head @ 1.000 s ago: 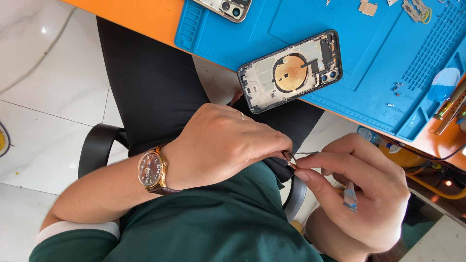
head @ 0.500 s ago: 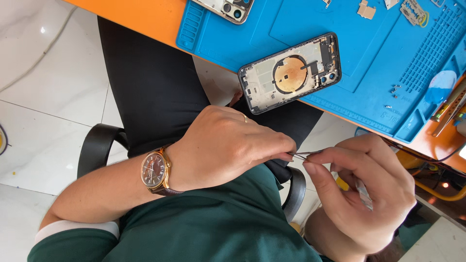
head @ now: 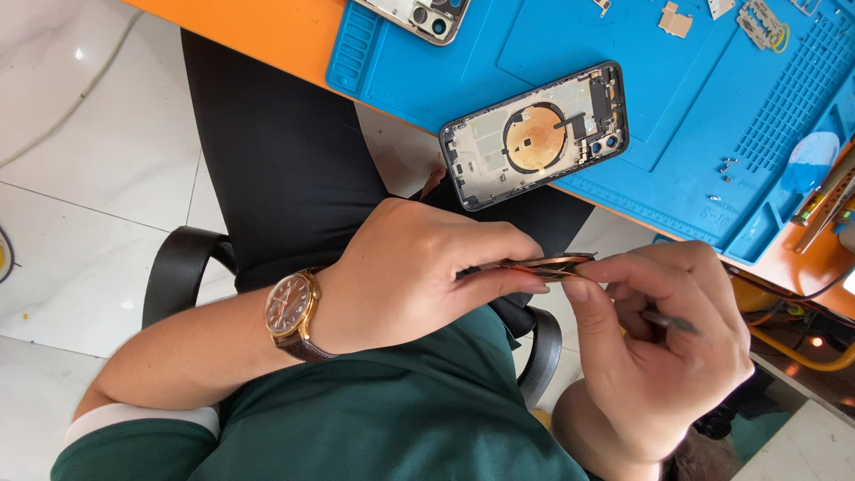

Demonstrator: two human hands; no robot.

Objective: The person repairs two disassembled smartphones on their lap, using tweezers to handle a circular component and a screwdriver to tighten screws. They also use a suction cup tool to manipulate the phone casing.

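Both hands meet below the blue mat (head: 534,53) — the left hand (head: 419,272) pinches a thin copper-coloured strip (head: 548,264) edge-on. The right hand (head: 659,347) grips the strip's other end, a slim tool (head: 672,322) tucked in its fingers — the opened phone shell (head: 534,134) lies on the mat.

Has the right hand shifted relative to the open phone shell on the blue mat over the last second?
Yes. The right hand rose slightly toward the open phone shell, closing on the thin flat part in the left hand.

- your orange table (head: 267,31) carries a blue work mat (head: 695,107), which overhangs the near edge.
- on the mat lie an opened phone housing (head: 534,134), loose screws (head: 726,169) and small metal parts (head: 674,20).
- another phone (head: 423,13) sits at the mat's far edge.
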